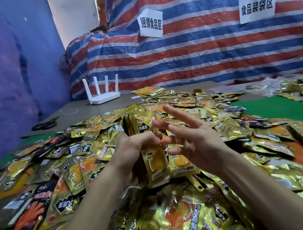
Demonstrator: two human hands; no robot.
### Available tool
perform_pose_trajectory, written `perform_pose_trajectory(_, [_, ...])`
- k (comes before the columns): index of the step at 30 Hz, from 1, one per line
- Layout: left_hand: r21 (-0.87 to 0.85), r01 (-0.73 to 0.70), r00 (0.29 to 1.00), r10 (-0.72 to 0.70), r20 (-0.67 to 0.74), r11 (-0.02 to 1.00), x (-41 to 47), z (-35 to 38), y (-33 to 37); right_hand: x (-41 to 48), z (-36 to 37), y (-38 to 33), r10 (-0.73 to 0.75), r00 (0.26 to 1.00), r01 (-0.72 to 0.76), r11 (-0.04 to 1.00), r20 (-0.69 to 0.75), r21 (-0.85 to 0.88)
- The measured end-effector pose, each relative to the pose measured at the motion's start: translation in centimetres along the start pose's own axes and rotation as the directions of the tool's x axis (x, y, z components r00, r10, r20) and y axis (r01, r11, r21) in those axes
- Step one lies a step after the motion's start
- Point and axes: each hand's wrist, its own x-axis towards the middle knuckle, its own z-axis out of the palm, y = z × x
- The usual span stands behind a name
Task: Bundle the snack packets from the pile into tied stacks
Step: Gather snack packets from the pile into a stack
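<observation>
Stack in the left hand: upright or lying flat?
Upright: the stack stands on end, gripped by the left hand, above the pile.

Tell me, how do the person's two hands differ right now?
The left hand is curled round an upright stack of packets; the right hand is open beside it. The left hand's fingers are bent and close together; the right hand's fingers are straight and splayed apart. Both hover above the pile of packets, close to each other.

Gold packets (pixel 165 223) with orange and black print everywhere; at twelve o'clock a red, blue and white striped tarp (pixel 206 50); white router (pixel 104 97) at eleven; green cloth (pixel 278 106) at two.
</observation>
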Motion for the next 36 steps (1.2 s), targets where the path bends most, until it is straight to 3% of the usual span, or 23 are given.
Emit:
perform_pose_trajectory(10, [0.056, -0.067, 0.972, 0.078, -0.223, 0.996, 0.4, 0.4, -0.5, -0.3, 0.9, 1.2, -0.064, 0.995, 0.035, 0.936, -0.071, -0.351])
perform_pose_trajectory(12, [0.063, -0.128, 0.95, 0.141, -0.279, 0.99, 0.7, 0.3, -0.6, -0.5, 1.2, 1.3, -0.103, 0.993, 0.059, 0.878, -0.067, -0.475])
perform_pose_trajectory(16, [-0.02, -0.346, 0.861, 0.309, -0.404, 0.938, 0.9, 0.6, -0.7, -0.7, 1.8, 1.9, -0.159, 0.987, 0.075, 0.652, -0.039, -0.755])
perform_pose_trajectory(20, [-0.271, -0.364, 0.868, 0.22, -0.444, 0.891, 0.7, 0.9, -0.5, -0.6, 2.5, 2.8, -0.206, 0.978, 0.122, 0.574, 0.001, -0.81])
perform_pose_trajectory(23, [-0.42, -0.284, 0.907, 0.1, -0.409, 0.862, 0.4, 1.2, -0.3, -0.5, 2.8, 3.3, -0.251, 0.968, 0.14, 0.587, -0.015, -0.798])
perform_pose_trajectory(28, [-0.62, -0.073, 0.967, -0.096, -0.235, 0.781, 0.0, 1.2, 0.0, -0.4, 3.2, 4.6, -0.305, 0.95, 0.164, 0.673, -0.068, -0.721])
perform_pose_trajectory(36, [-0.662, 0.053, 0.996, -0.09, -0.023, 0.748, 0.1, 1.4, -0.6, -0.1, 2.6, 4.2, -0.364, 0.923, 0.197, 0.723, -0.123, -0.662])
